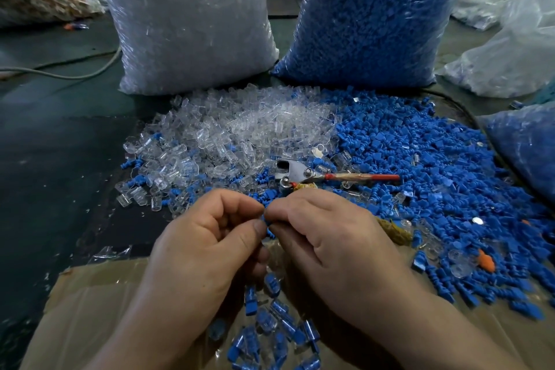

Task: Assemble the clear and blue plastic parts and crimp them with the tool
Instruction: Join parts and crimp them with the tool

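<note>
My left hand (210, 237) and my right hand (324, 234) meet at the centre, fingertips pinching a small blue plastic part (268, 225) between them. Any clear part in the grip is hidden by the fingers. The crimp tool (303, 174), with a metal head and red handle, lies on the parts just beyond my right hand; a taped handle pokes out from under that hand. A pile of clear parts (228, 135) spreads ahead on the left and a pile of blue parts (420, 159) on the right. Assembled blue-and-clear pieces (279, 330) lie below my hands.
A cardboard box (90, 309) under my forearms holds the assembled pieces. Behind the piles stand a large bag of clear parts (186, 18) and a large bag of blue parts (375, 15). More plastic bags (510, 54) sit at the right. A cable (60, 72) crosses the dark table at left.
</note>
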